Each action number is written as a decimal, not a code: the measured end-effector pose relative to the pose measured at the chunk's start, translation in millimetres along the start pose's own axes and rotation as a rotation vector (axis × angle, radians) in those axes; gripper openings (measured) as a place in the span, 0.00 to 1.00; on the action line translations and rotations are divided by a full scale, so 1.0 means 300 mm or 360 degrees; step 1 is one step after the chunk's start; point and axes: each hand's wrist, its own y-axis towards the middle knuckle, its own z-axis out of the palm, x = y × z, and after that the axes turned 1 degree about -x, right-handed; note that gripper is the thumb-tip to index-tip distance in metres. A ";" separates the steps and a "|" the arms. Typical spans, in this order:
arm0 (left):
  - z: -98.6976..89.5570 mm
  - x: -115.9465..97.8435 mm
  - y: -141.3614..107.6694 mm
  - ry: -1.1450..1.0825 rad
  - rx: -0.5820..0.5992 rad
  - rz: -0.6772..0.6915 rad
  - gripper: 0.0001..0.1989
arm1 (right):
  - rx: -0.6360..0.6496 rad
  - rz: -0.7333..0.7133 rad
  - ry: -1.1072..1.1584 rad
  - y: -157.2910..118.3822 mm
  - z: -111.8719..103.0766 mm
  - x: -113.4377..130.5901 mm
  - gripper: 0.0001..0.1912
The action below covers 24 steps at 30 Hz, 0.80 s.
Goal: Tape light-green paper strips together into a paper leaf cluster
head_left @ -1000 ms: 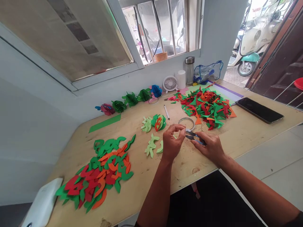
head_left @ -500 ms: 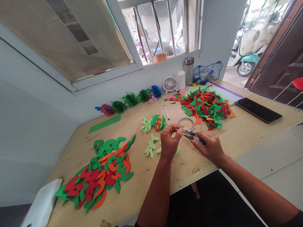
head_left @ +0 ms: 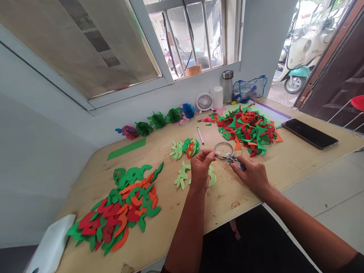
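Pinching a small white scrap in its grip over the worktop, the left hand faces snips clamped by the right hand, probably held close so the blades can reach the scrap.

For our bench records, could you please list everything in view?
Table: one, pale wood, centre
Curved pieces: many, green/red/orange, left
Scraps: many, green/red/orange, right
Cutouts: several, light green, mid-table
Layered cutout: one, green/orange, mid-table
Strip: one, green, left
Decorations: several, pink/green/blue, rear
Rings: two, grey/pale, mid-table/rear
Pen: one, white, mid-table
Fan: one, white, rear
Cylinder: one, white, rear
Bottle: one, clear/silver, rear
Pouch: one, clear/blue, rear
Sheets: several, white/purple/green, by scraps
Phone: one, black, right
Unidentified object: one, white, front left
Window: one, pale-framed, background
Pot: one, orange-brown, at window
Scooter: at least one, cream/teal, outside
Door: one, brown, right
Stool: one, red, right
Snips: one, blue/grey, right hand
Small piece: one, white, left hand
Hands: two, bare, centre
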 end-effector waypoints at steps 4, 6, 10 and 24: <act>-0.001 0.001 0.000 -0.0037 0.0022 -0.0036 0.05 | 0.0028 0.0089 -0.0193 0.008 0.007 -0.004 0.15; -0.001 0.003 -0.001 -0.0038 0.0022 -0.0060 0.06 | 0.0031 0.0102 -0.0252 0.014 0.012 -0.011 0.13; 0.002 0.008 -0.002 -0.0045 0.0041 -0.0051 0.07 | 0.0037 0.0056 -0.0271 0.020 0.026 -0.029 0.10; 0.018 0.015 -0.016 0.0012 0.0130 -0.0105 0.07 | -0.0074 0.0055 0.0004 0.030 0.022 -0.051 0.09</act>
